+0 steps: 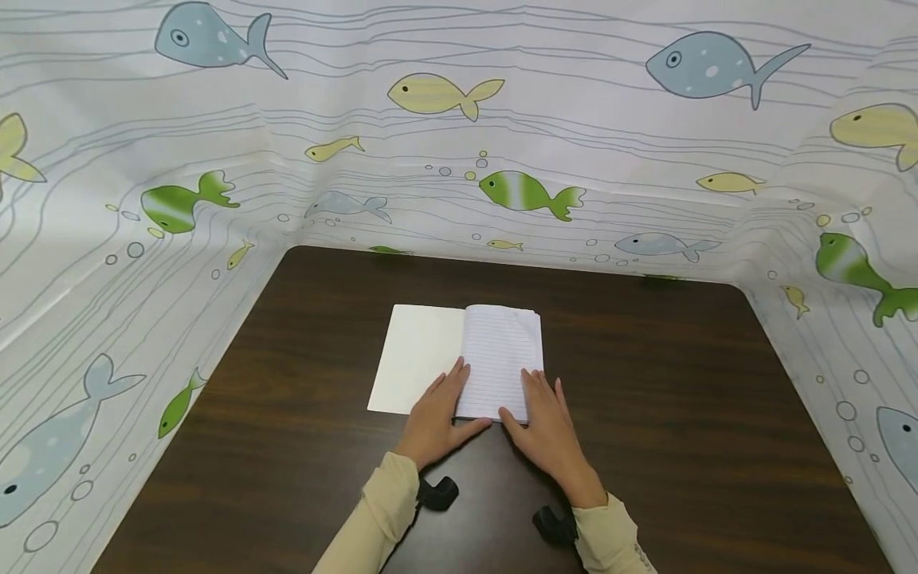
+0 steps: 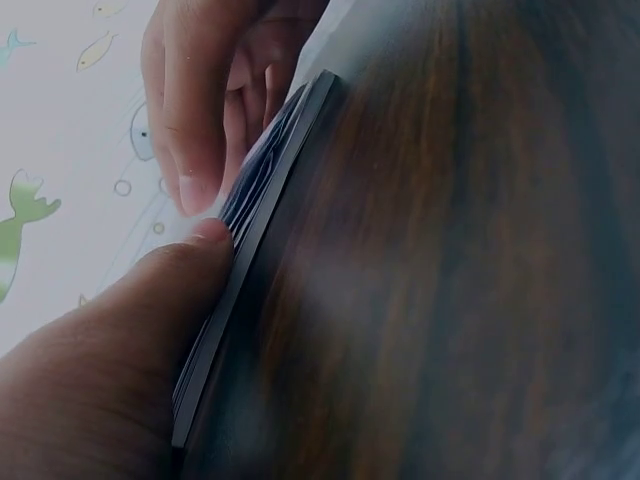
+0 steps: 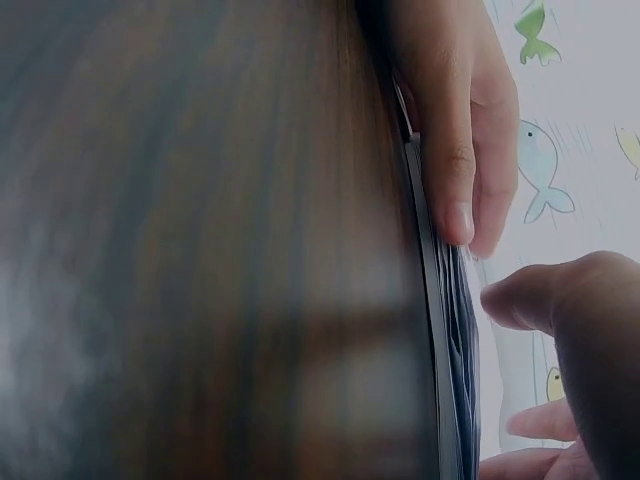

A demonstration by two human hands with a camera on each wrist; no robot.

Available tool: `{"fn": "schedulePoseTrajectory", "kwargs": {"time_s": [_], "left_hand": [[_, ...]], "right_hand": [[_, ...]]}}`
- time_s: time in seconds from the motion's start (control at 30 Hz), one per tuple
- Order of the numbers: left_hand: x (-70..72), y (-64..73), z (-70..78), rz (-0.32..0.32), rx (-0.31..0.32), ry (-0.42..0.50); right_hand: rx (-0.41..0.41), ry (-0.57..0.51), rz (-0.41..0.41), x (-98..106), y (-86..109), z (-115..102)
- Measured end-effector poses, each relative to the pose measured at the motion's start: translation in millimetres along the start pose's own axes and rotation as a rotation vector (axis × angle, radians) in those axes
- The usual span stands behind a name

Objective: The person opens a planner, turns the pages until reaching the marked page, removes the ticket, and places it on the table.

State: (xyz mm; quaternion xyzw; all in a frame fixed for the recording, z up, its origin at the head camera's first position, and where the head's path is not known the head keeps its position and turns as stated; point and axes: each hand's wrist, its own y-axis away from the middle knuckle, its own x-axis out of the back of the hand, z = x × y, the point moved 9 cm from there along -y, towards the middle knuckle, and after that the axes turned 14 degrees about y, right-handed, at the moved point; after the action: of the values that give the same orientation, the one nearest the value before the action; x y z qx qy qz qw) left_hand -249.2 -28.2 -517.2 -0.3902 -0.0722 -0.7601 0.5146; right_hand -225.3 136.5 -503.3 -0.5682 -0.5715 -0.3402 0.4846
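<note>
An open notebook (image 1: 502, 351) lies on the dark wooden table, with a blank left side (image 1: 419, 355) and a lined right page. My left hand (image 1: 436, 422) rests with straight fingers near the fold, its thumb along the bottom edge. On the lower right of the lined page lies my right hand (image 1: 548, 429), fingers extended, thumb near the bottom edge. Seen edge-on in the left wrist view, the page stack (image 2: 265, 185) has my left thumb (image 2: 150, 290) against it. The right wrist view shows my right thumb (image 3: 550, 295) close beside the notebook's edge (image 3: 450, 340).
The brown table (image 1: 681, 414) extends around the notebook on every side. A white sheet printed with fish (image 1: 574, 135) rises behind and at both sides of the table. Dark wrist devices (image 1: 439, 494) sit at both beige sleeves (image 1: 376, 510).
</note>
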Motion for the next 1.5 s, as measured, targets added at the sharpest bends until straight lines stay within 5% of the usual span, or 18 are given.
{"fn": "schedulePoseTrajectory", "kwargs": {"time_s": [0.43,0.77,1.13,1.5], "left_hand": [[15.9,-5.2,-14.5,0.035,0.042,0.228],[30.0,-8.7,-9.6,0.049,-0.046,0.335],[32.6,-3.4,-17.7,0.024,-0.003,0.326],[35.8,-1.5,-7.9,0.079,-0.102,0.280]], "right_hand": [[0.058,-0.017,-0.021,-3.9,-10.9,-14.5],[0.077,-0.013,-0.037,-6.4,-10.5,-12.5],[-0.001,-0.116,-0.108,-11.8,-5.9,-7.3],[-0.035,-0.157,-0.091,-11.1,-4.6,-2.8]]}}
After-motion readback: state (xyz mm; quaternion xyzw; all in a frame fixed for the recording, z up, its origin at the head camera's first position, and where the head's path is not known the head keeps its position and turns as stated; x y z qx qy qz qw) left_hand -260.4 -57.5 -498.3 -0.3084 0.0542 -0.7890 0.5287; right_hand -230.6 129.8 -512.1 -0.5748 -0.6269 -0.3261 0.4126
